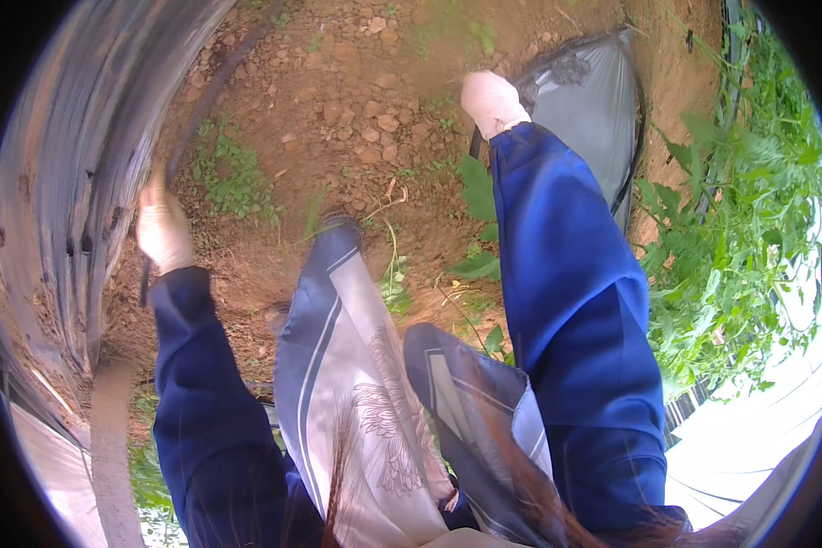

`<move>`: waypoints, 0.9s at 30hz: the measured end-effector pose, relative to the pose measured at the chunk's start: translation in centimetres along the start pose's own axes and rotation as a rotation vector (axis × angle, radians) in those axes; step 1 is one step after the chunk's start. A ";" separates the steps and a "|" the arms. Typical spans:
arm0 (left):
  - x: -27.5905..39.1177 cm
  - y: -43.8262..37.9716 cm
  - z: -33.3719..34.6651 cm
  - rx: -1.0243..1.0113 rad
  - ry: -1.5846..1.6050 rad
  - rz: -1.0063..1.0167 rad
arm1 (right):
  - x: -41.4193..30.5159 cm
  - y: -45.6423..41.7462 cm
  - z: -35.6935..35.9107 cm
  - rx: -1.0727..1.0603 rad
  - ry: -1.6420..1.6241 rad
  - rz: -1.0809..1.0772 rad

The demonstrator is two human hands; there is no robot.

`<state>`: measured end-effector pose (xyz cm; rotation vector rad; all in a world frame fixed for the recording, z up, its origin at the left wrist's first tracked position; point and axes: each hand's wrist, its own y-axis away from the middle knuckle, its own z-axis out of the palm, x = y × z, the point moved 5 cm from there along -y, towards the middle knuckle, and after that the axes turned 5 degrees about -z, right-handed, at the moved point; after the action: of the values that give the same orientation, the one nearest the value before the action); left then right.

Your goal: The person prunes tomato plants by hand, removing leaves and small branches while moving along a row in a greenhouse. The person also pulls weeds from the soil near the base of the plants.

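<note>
Near the dirt-marked plastic sheeting (pixel 75 178) at the left, my left hand (pixel 164 229) is closed, with a dark thin strip or hose (pixel 202 113) passing by it. The strip runs up toward the top, blurred. Higher and to the right, my right hand (pixel 493 101) is curled beside a grey plastic sheet (pixel 589 103) with a dark edge. A short dark piece shows just below that hand. Its fingers are hidden, so its hold is unclear. A light scarf (pixel 363 390) with dark borders hangs between my blue sleeves.
Reddish, stony soil (pixel 363 116) with small weeds (pixel 233 171) lies before me. Dense leafy plants (pixel 740 226) stand along the right. A brownish post or strap (pixel 113 445) rises at the lower left, and white sheeting (pixel 746 452) shows at the lower right.
</note>
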<state>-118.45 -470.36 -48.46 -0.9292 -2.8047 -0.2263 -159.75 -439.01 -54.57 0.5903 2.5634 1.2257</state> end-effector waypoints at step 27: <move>-7.8 -2.3 -2.1 -0.104 -0.088 0.266 | -5.9 12.0 -3.5 0.453 -0.633 0.446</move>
<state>-113.44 -477.11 -48.33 -1.3527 -2.7281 -0.3023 -152.76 -437.32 -42.81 1.4367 2.1938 0.4097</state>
